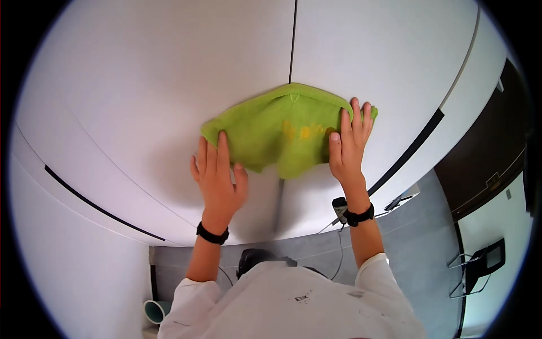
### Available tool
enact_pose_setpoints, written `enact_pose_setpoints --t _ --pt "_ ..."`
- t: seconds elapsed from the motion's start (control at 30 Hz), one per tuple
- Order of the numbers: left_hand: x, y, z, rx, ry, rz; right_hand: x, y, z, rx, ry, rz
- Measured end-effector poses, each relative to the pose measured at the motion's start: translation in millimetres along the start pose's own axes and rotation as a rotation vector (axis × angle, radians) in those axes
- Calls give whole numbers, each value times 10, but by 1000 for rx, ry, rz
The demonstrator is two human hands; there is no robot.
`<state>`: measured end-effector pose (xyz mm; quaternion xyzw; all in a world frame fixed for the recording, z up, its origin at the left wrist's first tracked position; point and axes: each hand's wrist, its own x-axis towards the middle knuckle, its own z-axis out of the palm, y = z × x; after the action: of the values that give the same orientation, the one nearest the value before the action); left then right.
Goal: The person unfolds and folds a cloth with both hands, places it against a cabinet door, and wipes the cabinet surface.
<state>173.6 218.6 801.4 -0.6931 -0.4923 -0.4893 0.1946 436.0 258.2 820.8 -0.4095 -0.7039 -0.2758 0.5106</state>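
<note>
A green cloth [257, 127] with faint orange marks lies against a white panelled surface [169, 68], across the dark seam between two panels. Its upper edge is folded and rises to a blunt peak in the middle. My left hand [217, 172] rests at the cloth's left end, fingers apart, fingertips on its edge. On the right end lies my right hand [351, 141], its fingers spread over the cloth and a small piece of green showing beyond them. Both wrists wear black bands.
Long black strips [409, 150] run along the white surface at both sides. Below are a grey floor [412, 254], a black folding chair [486, 260] at the right, and a green bin [155, 311] at the lower left. A cable hangs near my right wrist.
</note>
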Motion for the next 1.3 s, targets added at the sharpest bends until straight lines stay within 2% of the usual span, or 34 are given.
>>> enact_pose_setpoints --t 0.1,0.27,0.37,0.53,0.63,0.7,0.8,0.83,0.93,1.0,1.03,1.1,1.2,1.3 --pt "162 24 -137 130 -49 -32 217 28 -45 -24 17 -39" --pt "511 -34 -242 171 185 -42 769 27 -202 -52 25 -127" --pt "593 -27 -301 190 273 -49 870 12 -260 -20 115 -111" --pt "675 -170 -283 203 362 -13 998 11 -322 -131 79 -201" --pt "664 -361 -375 188 396 38 1011 18 -274 -74 166 -209" --pt "743 -362 -398 129 427 84 1015 101 -242 124 344 -183" --pt "799 -345 -474 109 363 60 977 168 -204 97 385 -85" --pt "817 -325 -467 88 383 25 1013 175 -209 46 446 -123" --pt "772 -308 -469 -6 376 -98 1002 145 -310 -159 279 -112" --pt "725 -346 -462 -26 383 -83 1014 39 -275 -110 337 -82" --pt "702 -389 -501 -33 403 -68 1025 -38 -328 -217 278 -98" --pt "659 -476 -464 -236 404 -177 1097 -273 -366 -334 178 -108" --pt "549 -463 -421 -723 345 -511 1243 -546 -330 -276 -2 -14" --pt "237 -428 -563 -1081 310 -670 1347 -874 -195 -156 -88 103"
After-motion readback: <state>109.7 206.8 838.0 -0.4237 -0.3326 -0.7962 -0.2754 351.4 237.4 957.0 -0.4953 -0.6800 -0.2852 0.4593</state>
